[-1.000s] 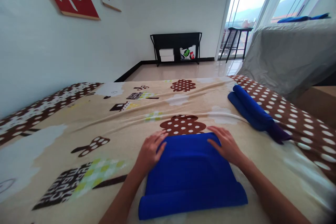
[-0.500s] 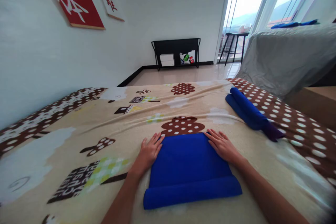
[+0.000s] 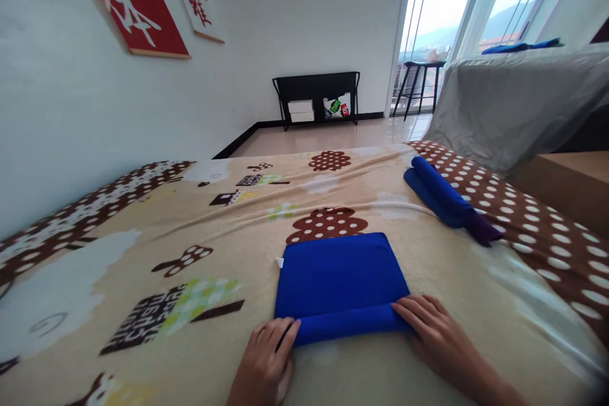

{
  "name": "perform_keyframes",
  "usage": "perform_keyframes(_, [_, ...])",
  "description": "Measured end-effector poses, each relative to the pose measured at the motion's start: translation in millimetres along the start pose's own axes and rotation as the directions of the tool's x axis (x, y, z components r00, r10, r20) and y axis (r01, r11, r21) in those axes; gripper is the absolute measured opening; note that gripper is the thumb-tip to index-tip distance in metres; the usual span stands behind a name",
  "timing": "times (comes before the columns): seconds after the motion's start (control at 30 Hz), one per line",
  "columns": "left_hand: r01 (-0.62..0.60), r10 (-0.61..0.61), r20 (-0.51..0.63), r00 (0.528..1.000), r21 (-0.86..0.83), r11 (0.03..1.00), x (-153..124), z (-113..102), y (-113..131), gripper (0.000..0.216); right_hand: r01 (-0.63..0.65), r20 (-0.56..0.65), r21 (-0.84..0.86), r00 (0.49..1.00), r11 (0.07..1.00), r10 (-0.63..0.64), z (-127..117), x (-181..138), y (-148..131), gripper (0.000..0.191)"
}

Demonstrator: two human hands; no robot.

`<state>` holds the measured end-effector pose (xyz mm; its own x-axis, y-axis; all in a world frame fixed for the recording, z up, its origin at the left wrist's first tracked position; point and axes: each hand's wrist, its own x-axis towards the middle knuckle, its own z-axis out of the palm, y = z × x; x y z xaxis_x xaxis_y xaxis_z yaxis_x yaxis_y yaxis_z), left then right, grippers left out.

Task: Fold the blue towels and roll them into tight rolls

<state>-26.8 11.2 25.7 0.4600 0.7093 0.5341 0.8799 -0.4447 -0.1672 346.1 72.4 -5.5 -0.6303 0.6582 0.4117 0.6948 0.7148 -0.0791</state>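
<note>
A folded blue cloth [image 3: 340, 273] lies on the patterned bedspread, its near edge turned into a roll [image 3: 349, 325]. A small white tag [image 3: 280, 262] sticks out at its far left side. My left hand [image 3: 264, 355] is closed around the left end of the roll, fingers curled over the top. At the opposite end, my right hand [image 3: 440, 333] grips the roll with its fingertips on top and the thumb hidden. The cloth's far part stays flat on the bed.
A rolled blue and purple cloth [image 3: 447, 196] lies at the right on the bedspread [image 3: 228, 228]. Beyond the bed stand a black rack [image 3: 316, 85] and a dark stool [image 3: 423, 65]. Grey sheeting [image 3: 514, 101] covers something at the right, near a brown box [image 3: 566, 184].
Both my hands have come back from the cloth's far corners to the ends of its near roll and closed on them. The white tag now shows.
</note>
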Motion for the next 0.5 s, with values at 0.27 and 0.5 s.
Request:
perform_keyframes(0.27, [0.158,-0.147,0.092,0.985,-0.119,0.980,3.3,-2.6,1.1,0.043,-0.128,0.052,0.096,0.991,0.987,0.123,-19.8,13.7,-9.9,0.045])
perform_keyframes(0.5, [0.172,-0.172,0.001,0.985,0.089,0.981,16.3,0.0,40.5,0.050,-0.107,-0.170,-0.159,0.982,0.981,0.080,-11.5,18.6,-46.1,0.054])
